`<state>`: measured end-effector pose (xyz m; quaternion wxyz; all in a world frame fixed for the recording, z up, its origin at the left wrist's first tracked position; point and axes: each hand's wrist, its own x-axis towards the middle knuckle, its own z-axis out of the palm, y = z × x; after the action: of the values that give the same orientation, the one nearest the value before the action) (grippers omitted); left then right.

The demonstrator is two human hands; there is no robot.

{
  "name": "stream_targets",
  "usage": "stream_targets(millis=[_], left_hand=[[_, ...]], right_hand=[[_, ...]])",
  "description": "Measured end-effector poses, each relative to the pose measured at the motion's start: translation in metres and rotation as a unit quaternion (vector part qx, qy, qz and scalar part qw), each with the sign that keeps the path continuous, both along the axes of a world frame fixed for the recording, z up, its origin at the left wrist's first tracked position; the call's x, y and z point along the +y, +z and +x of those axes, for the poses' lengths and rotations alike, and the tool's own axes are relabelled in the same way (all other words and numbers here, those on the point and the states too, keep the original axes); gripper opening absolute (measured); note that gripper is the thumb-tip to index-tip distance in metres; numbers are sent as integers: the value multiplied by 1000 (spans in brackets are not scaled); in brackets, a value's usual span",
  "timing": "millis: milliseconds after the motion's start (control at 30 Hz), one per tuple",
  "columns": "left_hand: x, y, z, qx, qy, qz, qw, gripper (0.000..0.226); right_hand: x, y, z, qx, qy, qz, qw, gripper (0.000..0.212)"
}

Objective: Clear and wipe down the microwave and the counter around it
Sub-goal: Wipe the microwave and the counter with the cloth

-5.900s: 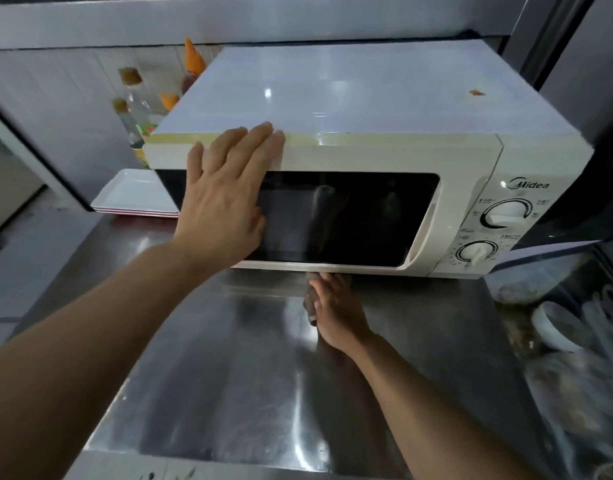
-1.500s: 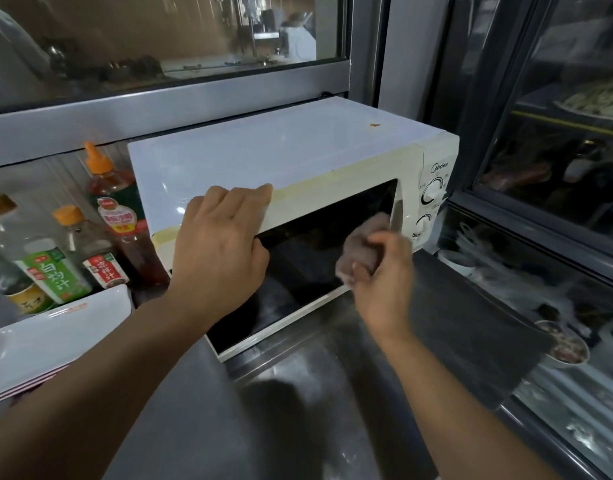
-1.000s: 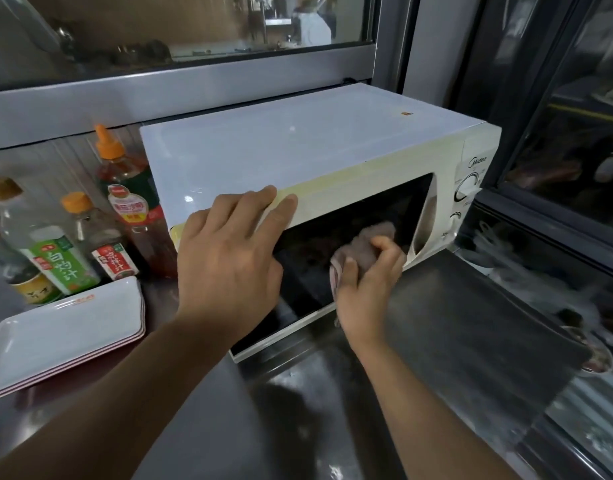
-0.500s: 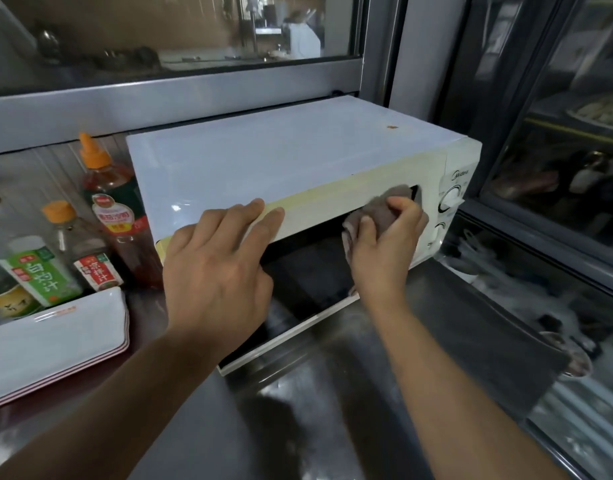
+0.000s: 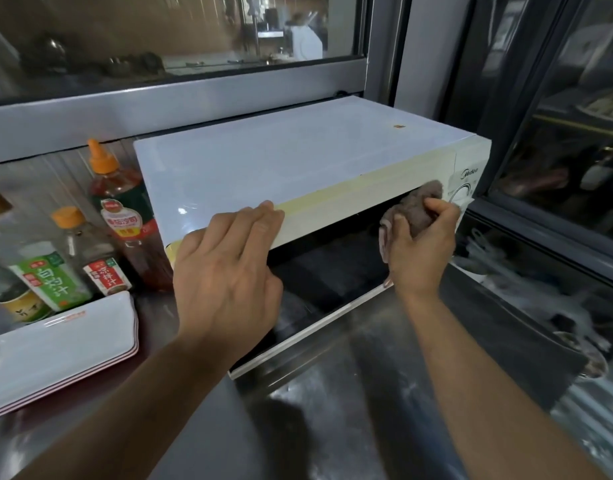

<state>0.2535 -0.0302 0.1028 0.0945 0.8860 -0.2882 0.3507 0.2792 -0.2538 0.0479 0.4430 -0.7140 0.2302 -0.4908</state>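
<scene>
Microwave (image 5: 298, 168), white and yellowed; right hand (image 5: 419, 251) clamps cloth (image 5: 415, 211), left hand (image 5: 228, 271) flat.

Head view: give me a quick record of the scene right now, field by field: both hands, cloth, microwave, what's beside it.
left hand: flat on the door's upper left, fingers straight, reaching the top front edge
right hand: grips the cloth, pressing it to the door's upper right corner
cloth: grey-brown, bunched, beside the control panel
microwave: white, door closed, small orange speck on top
counter: steel, smeared
bottles: four visible, standing left of the microwave
plates: white stack, in front of the bottles
</scene>
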Motion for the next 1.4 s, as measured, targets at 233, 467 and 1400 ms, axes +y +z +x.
stream_targets(millis=[233, 467, 1400], left_hand=[[0, 2, -2, 5, -4, -7, 1000, 57], [14, 6, -10, 71, -48, -24, 996, 65], [102, 1, -9, 184, -64, -68, 978, 85]], right_hand=[[71, -3, -21, -26, 61, -67, 995, 28], [57, -1, -28, -15, 121, -118, 985, 27], [155, 3, -49, -12, 121, -50, 991, 33]])
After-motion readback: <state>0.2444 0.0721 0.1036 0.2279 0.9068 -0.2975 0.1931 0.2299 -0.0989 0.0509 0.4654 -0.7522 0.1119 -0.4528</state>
